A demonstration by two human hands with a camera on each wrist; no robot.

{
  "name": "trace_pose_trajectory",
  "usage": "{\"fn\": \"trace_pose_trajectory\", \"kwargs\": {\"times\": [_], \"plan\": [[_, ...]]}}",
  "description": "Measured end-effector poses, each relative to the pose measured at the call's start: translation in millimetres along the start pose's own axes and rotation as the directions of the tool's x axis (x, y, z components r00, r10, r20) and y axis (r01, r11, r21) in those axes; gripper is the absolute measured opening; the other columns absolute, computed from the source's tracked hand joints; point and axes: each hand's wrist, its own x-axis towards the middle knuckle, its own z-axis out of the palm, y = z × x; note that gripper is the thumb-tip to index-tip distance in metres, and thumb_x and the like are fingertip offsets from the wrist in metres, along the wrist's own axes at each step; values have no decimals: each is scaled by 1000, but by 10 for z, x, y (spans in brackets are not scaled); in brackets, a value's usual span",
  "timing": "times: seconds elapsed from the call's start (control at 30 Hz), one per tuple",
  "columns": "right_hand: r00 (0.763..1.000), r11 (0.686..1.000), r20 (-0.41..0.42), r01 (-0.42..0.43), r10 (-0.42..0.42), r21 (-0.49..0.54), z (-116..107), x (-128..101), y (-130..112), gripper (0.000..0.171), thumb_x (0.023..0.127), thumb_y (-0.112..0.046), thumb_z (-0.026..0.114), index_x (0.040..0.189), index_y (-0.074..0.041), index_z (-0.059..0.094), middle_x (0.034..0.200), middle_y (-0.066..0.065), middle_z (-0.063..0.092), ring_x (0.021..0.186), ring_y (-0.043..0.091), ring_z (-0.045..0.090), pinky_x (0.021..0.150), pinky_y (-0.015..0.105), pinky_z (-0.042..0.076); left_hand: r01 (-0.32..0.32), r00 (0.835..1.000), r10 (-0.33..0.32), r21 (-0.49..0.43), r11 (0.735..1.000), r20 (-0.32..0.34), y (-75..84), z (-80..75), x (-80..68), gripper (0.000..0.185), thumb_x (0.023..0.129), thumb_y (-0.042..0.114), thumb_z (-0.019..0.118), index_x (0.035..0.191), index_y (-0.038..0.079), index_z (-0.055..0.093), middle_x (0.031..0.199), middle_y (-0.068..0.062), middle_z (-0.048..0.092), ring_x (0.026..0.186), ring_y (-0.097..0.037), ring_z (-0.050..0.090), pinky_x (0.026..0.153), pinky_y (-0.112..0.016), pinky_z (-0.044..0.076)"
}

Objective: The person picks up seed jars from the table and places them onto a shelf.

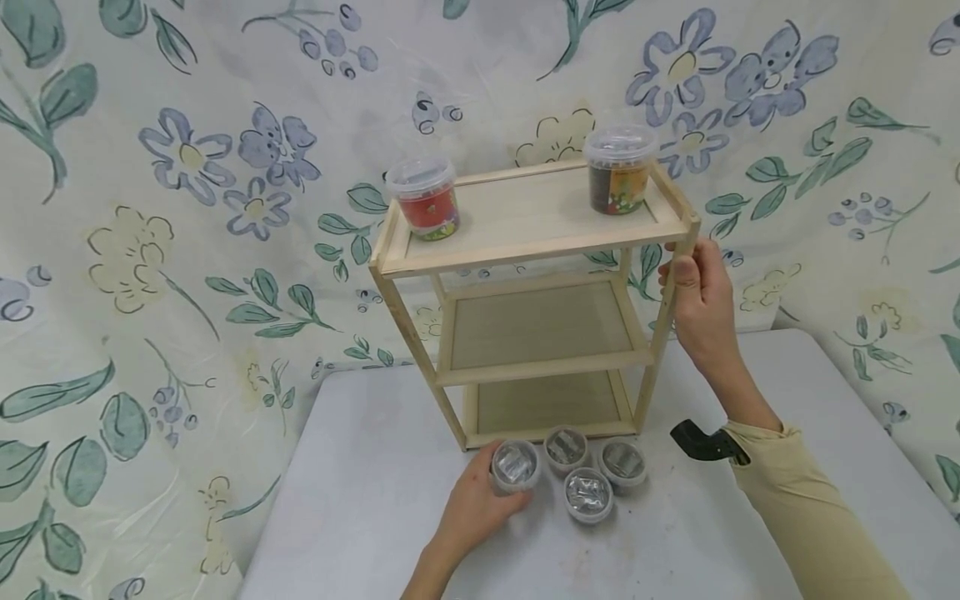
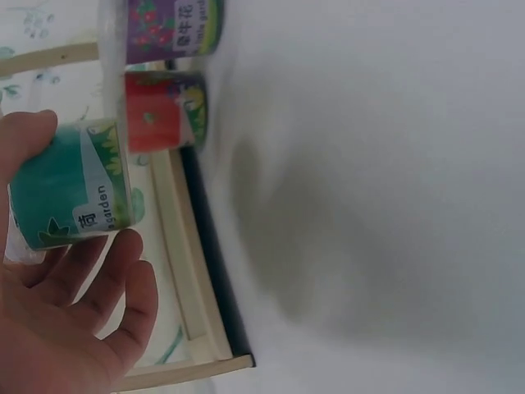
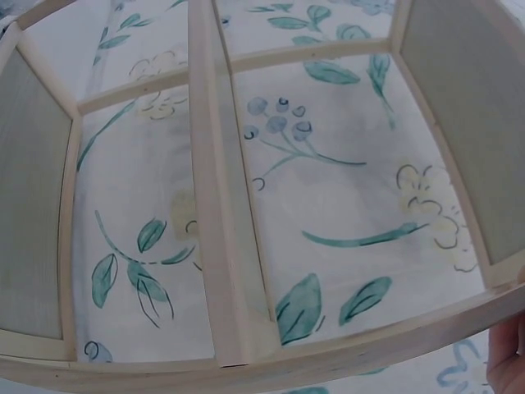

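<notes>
Head view: left hand (image 1: 472,504) clamps fingers round the green-labelled tub (image 1: 515,465) at 9 o'clock of three table tubs, while right hand (image 1: 699,302) grips the shelf post (image 1: 666,321), apparently steadying it.

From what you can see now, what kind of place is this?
Probably a staged tabletop set, not a lived-in room: a floral sheet hangs as backdrop behind a grey table, where a small wooden shelf stands with plastic tubs.

You have a grey table (image 1: 360,500) carrying a three-tier wooden shelf rack (image 1: 536,242); four small lidded tubs (image 1: 588,493) stand on the table just before its base, and a red tub (image 1: 426,200) and a dark tub (image 1: 619,171) sit on its top tier
</notes>
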Motion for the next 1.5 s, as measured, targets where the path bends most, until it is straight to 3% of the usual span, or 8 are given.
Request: {"fn": "trace_pose_trajectory", "kwargs": {"times": [0.27,0.4,0.67,0.97,1.23,1.5], "plan": [[1000,1000,0,-14,14,3,3,9,-16,45,104,-32,41,125,8,47,99,-4,54,88,12,55,82,22,43,-98,995,96,-40,994,-39,110,-196,106,71,73,34,82,133,7,54,120,-10,67,106,-26,65,84,-45,54],[1000,1000,0,-6,6,4,3,9,-15,46,104,-32,41,125,8,46,98,-9,54,88,15,56,81,22,43,-163,986,160,-53,985,-54,218,-312,158,70,74,31,82,133,9,54,119,-7,67,100,-21,65,77,-43,56],[1000,1000,-4,20,-20,8,6,-3,3,46,105,-31,41,126,10,46,101,-16,52,87,8,54,80,20,44,-254,967,252,-23,967,-45,419,-507,280,67,73,24,83,132,10,55,120,-2,63,98,-14,62,76,-32,55],[999,999,-1,39,-39,17,7,-5,2,45,105,-30,41,126,9,46,104,-18,51,88,12,55,80,19,44,-246,969,247,-62,967,0,624,-635,421,67,75,26,82,135,17,53,122,2,62,101,-11,59,77,-35,55],[999,999,-6,34,-33,19,0,5,4,46,105,-31,41,126,9,47,102,-18,51,88,11,55,80,19,44,-250,968,250,-46,967,-20,833,-706,583,69,75,30,82,135,13,54,120,-2,64,98,-15,62,78,-39,55],[1000,1000,-5,2,-2,20,3,5,10,41,105,-27,42,123,9,48,93,-15,52,85,7,54,78,20,43,-226,974,224,-115,967,-25,970,-724,740,69,77,31,81,136,9,53,115,-4,66,97,-17,62,79,-38,54]]}}
